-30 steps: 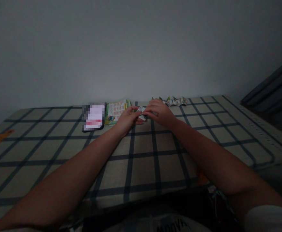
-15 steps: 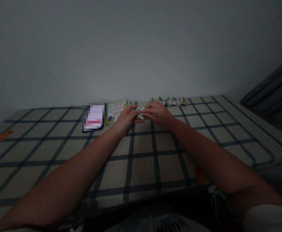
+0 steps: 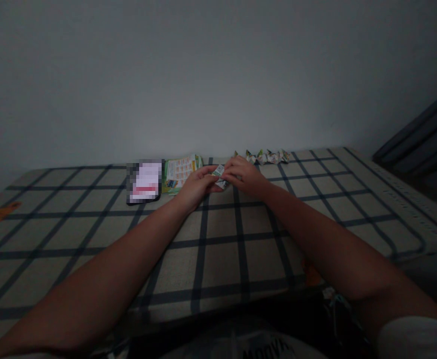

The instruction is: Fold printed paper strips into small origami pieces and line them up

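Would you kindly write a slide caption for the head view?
Left hand and right hand hold printed paper over a checked cloth.

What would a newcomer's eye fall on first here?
Probably first, the bright, pale, pixelated screen, left of the left hand. Next, the small, folded, printed paper this hand and the right hand hold at centre. Beyond the right hand lies a row of folded, printed paper pieces.

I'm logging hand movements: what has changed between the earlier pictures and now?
The right hand has eased slightly down the picture; the paper has shifted a little, its exact turn too small to tell. Nothing was let go: the left hand stays about where it was, and both hold the paper. The phone, leaflet and folded papers stayed put.
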